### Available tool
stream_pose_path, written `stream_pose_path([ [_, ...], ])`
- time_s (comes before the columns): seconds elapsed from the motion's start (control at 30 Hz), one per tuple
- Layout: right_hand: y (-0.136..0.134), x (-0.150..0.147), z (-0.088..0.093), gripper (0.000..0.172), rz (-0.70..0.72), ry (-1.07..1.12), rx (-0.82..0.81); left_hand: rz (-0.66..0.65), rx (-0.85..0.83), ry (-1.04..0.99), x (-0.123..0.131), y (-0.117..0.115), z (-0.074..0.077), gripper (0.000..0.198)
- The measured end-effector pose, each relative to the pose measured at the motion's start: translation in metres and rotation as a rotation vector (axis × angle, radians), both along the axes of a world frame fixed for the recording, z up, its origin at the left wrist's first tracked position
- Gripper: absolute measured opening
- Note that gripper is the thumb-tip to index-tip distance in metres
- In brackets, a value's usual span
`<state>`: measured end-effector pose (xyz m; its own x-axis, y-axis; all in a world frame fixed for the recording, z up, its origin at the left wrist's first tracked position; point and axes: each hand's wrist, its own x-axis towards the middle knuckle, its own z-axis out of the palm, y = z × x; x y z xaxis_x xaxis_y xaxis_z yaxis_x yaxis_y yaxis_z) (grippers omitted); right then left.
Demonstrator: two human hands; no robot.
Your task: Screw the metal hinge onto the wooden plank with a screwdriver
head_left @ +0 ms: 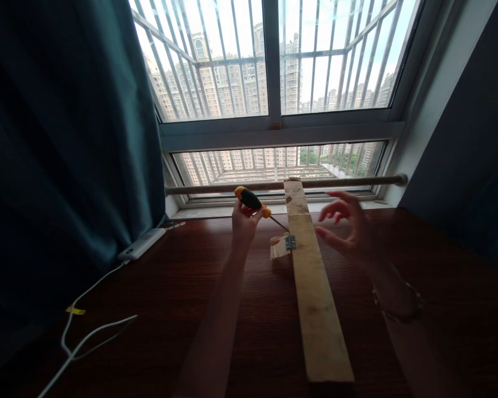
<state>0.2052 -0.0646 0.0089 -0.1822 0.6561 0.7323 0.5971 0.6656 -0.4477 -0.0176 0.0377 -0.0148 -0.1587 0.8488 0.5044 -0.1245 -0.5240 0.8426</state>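
Observation:
My left hand [244, 225] is closed around the front of a screwdriver [251, 199] with a black and yellow handle. Its shaft slants down to the right, and the tip is close to a small metal hinge [290, 242]. The hinge lies across the left edge of a long wooden board [315, 301] and a short wood piece [278, 248] beside it. To the right of the board, my right hand [344, 224] hovers with its fingers apart and nothing visible in them. The board's far end reaches the rail at the window.
A brown wood-grain tabletop [161, 309] carries everything. At the left are a white power strip or similar device [143, 244], a white cable [89, 284] and a dark blue curtain [74, 127]. A horizontal rail [228, 188] runs before the barred window.

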Motion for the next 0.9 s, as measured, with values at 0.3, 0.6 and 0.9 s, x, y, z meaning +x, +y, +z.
stream_pose_path([
  [0.3,0.082,-0.025,-0.098,0.099,0.087,-0.277,-0.293,0.048,-0.006,0.043,-0.008,-0.006,0.008,0.046],
  [0.6,0.069,-0.037,-0.101,0.082,-0.089,-0.475,-0.277,0.026,-0.022,0.047,-0.005,-0.004,0.007,0.046],
  [0.9,0.077,-0.037,-0.106,0.079,-0.119,-0.391,-0.287,0.019,-0.011,0.039,-0.004,-0.006,0.008,0.046],
])
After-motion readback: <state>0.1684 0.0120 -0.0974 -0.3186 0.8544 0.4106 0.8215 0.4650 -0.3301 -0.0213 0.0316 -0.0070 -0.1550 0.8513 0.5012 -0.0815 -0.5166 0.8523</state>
